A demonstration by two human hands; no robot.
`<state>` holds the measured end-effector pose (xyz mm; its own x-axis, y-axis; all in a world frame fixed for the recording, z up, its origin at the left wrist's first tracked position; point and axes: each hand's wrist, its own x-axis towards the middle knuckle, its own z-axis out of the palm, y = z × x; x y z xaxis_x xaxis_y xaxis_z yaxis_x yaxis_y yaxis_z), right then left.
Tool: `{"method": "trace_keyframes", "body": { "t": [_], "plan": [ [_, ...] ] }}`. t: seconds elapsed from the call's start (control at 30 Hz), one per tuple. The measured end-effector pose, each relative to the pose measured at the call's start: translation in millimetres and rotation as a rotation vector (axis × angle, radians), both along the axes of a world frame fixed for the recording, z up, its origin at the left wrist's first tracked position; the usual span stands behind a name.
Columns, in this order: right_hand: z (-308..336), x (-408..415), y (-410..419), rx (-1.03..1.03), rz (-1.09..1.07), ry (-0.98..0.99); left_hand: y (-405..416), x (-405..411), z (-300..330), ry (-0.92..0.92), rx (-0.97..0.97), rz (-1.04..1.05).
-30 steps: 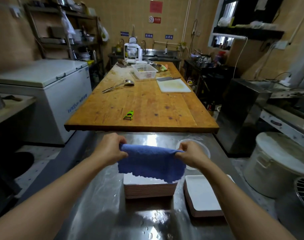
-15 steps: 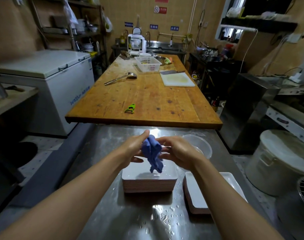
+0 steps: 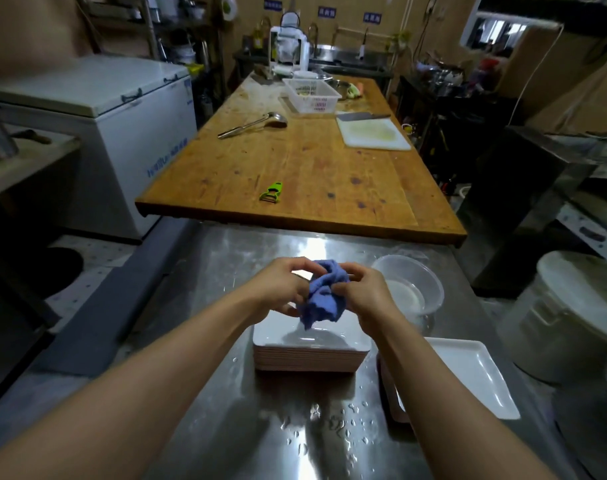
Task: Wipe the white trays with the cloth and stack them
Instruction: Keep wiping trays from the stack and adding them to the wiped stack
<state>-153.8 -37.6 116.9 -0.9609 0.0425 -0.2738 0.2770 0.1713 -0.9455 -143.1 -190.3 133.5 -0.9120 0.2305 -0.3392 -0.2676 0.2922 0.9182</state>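
- Stack of white trays (image 3: 310, 353): the landmark, standing on the wet steel counter (image 3: 225, 427); its top tray lies bare apart from the shadow of the cloth above it.
- Blue cloth (image 3: 324, 296): bunched into a crumpled wad, held in the air just above the stack, with a loose corner hanging toward the top tray; whether it touches cannot be told.
- Left hand (image 3: 281, 287): above the stack's far left edge, fingers curled and gripping the left side of the cloth.
- Right hand (image 3: 362, 294): above the stack's far right edge, fingers curled and pinching the right side of the cloth; the two hands are close together, meeting on the wad.
- Single white tray (image 3: 468, 375): just right of the stack, lying on a low pile of its own.
- Clear plastic bowl (image 3: 411, 287): beyond the stack to the right, holding a milky liquid.
- Wooden table (image 3: 295, 168): well beyond the stack; on it lie a green peeler (image 3: 272, 192), a ladle (image 3: 253, 124), a white basket (image 3: 311, 95) and a cutting board (image 3: 373, 134).
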Motion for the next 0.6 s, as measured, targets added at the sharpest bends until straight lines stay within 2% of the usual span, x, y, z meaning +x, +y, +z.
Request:
{"method": "trace_keyframes", "body": {
  "t": [0.17, 0.3, 0.37, 0.43, 0.53, 0.6],
  "plan": [
    [-23, -13, 3, 0.488, -0.02, 0.166, -37, -11, -28, 0.039, -0.152, 0.266],
    [-53, -2, -4, 0.819, 0.218, 0.129, -56, -4, -75, -0.001, -0.353, 0.328],
    [-66, 1, -3, 0.884, 0.307, 0.13, -57, 0, -92, -0.015, -0.438, 0.303],
    [-71, 1, 0, 0.906, 0.291, 0.19, -56, 1, -102, 0.0, -0.51, 0.261],
    [-81, 7, 2, 0.837, 0.218, 0.166, -53, 1, -109, 0.007, -0.521, 0.232],
    [-89, 16, -3, 0.908, 0.23, 0.161, -53, 1, -113, 0.019, -0.519, 0.238]
  ]
}}
